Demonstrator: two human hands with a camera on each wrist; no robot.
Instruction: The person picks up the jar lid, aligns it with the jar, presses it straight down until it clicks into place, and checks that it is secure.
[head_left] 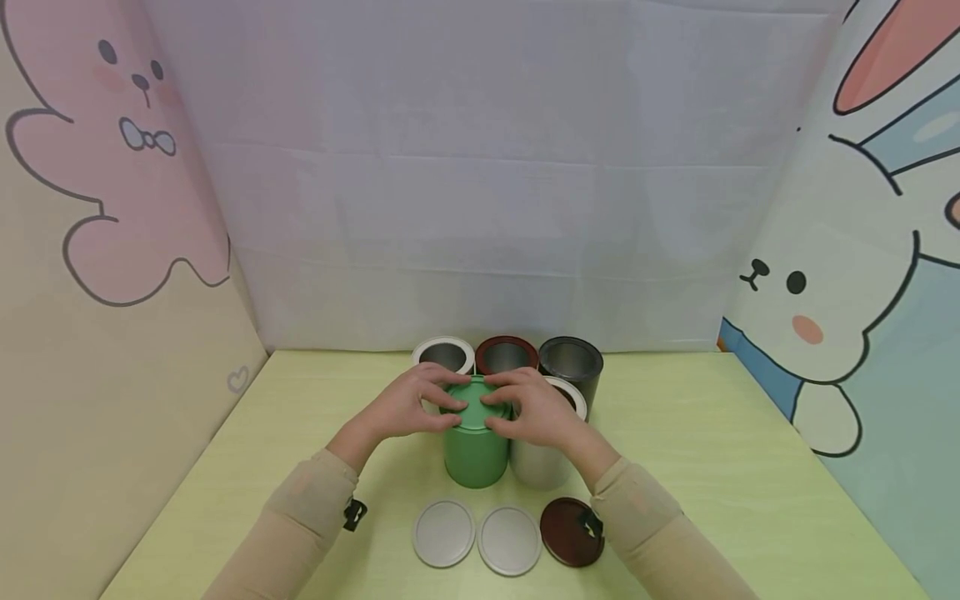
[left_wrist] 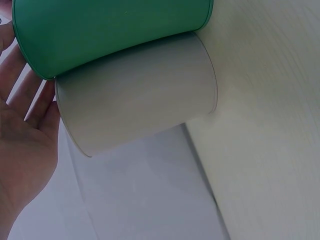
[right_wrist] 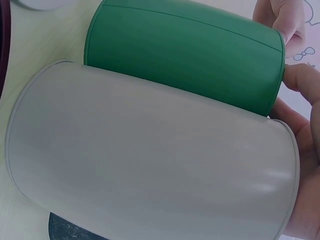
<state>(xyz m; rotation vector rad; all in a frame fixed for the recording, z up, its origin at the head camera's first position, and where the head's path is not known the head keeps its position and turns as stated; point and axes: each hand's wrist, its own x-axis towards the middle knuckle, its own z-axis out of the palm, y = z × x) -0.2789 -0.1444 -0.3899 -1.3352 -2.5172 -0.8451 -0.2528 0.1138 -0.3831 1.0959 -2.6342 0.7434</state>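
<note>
A green canister (head_left: 476,460) stands upright on the table with a green lid (head_left: 474,410) over its top. The left hand (head_left: 411,402) touches this lid from the left, its fingers and thumb spread over the top near the rim. From the other side, the right hand (head_left: 542,410) rests its fingertips and thumb on the same lid. Both palms stay off the canister. In the right wrist view, a white canister (right_wrist: 150,150) stands close beside the green one, under the right hand. In the left wrist view, fingers (left_wrist: 22,95) reach along the canister's top end.
Behind stand an open white canister (head_left: 422,348), a dark red canister (head_left: 487,343) and a dark grey canister (head_left: 592,387). In front lie two pale lids (head_left: 444,534) and a dark red lid (head_left: 566,537). A white cloth (head_left: 480,208) hangs at the table's back edge.
</note>
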